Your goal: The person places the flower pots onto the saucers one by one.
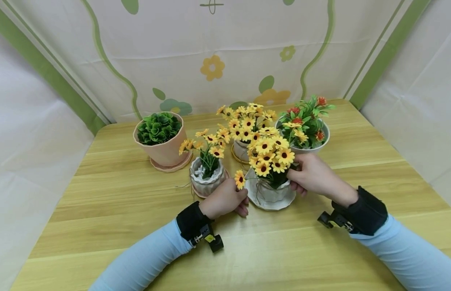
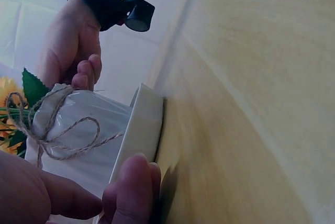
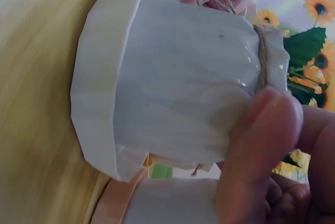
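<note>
A white flowerpot (image 1: 274, 195) of yellow daisies (image 1: 266, 151) stands in a white saucer (image 1: 269, 208), twine tied below its rim. My left hand (image 1: 225, 199) pinches the saucer's left edge; in the left wrist view, thumb and fingertips meet at its rim. At the pot's right side, my right hand (image 1: 316, 176) grips the upper part, with the thumb beside the blooms. The right wrist view shows its fingers (image 3: 267, 130) against the pot wall just under the twine (image 3: 263, 56). Leaves and flowers cover much of the pot's mouth.
Close left is a smaller daisy pot (image 1: 207, 180) with white pebbles. Behind stand another daisy pot (image 1: 241, 149) and a red-flowered plant in a white pot (image 1: 308, 149). A pink pot (image 1: 163, 151) with green leaves sits back left. A printed curtain (image 1: 229, 32) borders the wooden table (image 1: 247, 254).
</note>
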Action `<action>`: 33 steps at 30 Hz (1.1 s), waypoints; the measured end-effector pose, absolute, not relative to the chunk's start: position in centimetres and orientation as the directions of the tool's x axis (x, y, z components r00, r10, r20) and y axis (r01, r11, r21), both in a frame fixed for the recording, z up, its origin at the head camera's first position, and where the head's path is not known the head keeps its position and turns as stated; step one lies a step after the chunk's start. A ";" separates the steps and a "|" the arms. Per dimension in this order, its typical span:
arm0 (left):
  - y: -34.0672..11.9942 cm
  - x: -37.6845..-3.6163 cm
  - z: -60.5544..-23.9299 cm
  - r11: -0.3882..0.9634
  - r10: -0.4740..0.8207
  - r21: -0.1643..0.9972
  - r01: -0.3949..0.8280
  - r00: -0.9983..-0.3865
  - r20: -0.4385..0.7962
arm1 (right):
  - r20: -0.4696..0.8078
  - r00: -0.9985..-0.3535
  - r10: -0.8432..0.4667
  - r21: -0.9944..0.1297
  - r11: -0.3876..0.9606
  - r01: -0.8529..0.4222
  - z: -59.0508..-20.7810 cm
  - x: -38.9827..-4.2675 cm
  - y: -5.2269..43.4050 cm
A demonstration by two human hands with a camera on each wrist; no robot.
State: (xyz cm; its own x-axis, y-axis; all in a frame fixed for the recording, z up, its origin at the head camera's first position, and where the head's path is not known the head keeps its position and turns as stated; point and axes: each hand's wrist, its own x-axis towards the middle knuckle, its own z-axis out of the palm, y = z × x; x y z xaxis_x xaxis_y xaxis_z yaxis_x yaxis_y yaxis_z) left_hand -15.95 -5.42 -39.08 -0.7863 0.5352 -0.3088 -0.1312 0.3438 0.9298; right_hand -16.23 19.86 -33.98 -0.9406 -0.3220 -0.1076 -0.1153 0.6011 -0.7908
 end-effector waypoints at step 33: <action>-16.6 -16.2 -26.8 0.444 0.429 0.740 0.505 -0.845 0.319 | 0.446 -0.871 -0.205 -0.464 0.779 -0.421 -25.3 -14.9 30.2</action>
